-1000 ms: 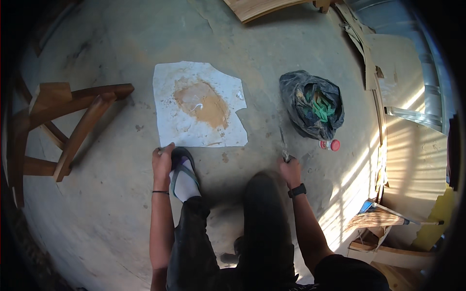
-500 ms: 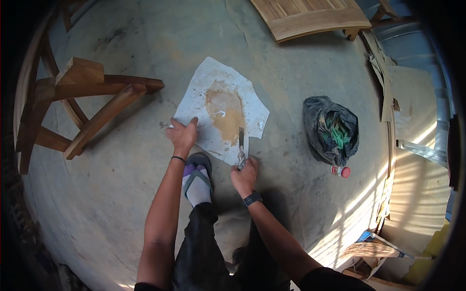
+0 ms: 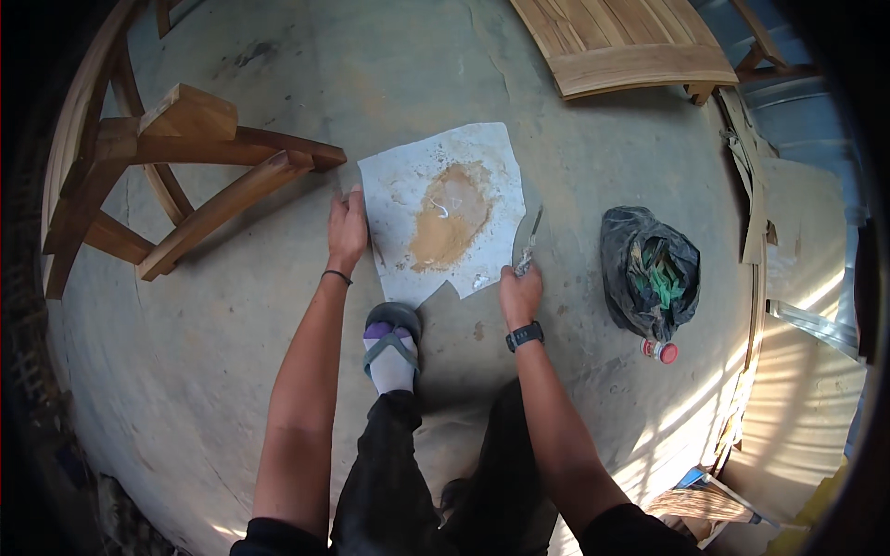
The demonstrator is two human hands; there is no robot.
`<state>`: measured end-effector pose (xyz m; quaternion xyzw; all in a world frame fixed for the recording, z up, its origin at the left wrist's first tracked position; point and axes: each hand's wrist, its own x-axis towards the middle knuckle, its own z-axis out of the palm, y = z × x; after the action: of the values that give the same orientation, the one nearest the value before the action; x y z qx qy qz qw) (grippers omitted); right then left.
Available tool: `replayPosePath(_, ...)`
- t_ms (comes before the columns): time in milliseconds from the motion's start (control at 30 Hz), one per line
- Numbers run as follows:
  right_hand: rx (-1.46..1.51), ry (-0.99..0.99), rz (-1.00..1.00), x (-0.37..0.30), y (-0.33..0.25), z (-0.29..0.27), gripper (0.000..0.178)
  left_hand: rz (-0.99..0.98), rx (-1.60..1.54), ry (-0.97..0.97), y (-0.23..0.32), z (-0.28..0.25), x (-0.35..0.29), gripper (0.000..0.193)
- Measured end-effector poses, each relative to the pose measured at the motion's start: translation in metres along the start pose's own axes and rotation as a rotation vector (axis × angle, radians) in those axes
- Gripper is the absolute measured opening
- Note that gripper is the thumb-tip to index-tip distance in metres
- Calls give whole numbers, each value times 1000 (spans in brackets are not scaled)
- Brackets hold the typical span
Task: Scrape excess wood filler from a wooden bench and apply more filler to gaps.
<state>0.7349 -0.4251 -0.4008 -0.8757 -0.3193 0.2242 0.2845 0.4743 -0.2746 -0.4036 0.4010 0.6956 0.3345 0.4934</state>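
Observation:
A white sheet (image 3: pixel 389 195) with ragged edges lies on the floor in front of me, a patch of tan powder or paste (image 3: pixel 445 236) spread over its middle. My left hand (image 3: pixel 348 230) is at the sheet's left edge, its fingers stretched out and pointing away from me. In my right hand (image 3: pixel 521 295) is a putty knife (image 3: pixel 528 250), its handle blotched whitish and its thin dark blade pointing away, just beyond the sheet's right edge. That hand sits close to the sheet's lower right side.
A wooden frame with curved legs (image 3: pixel 222 199) stands at left. Slatted wooden furniture (image 3: pixel 640 67) is at the far right. A black plastic bag (image 3: pixel 623 269) with green stuff inside and a red-capped jar (image 3: pixel 660 351) lie at right. My sandalled foot (image 3: pixel 391 357) is by the sheet.
The white sheet has turned clockwise and sits farther right in view. My left hand has moved forward along its edge. My right hand has shifted right, taking the putty knife off the sheet.

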Motion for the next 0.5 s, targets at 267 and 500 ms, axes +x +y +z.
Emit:
replayPosePath(267,5,-125,-47,-58,1,13,34,88,276,32,49,41,3,92)
replayPosePath(500,238,-604,196,-134,3,9,27,173,371,-378,71,85,12,88)
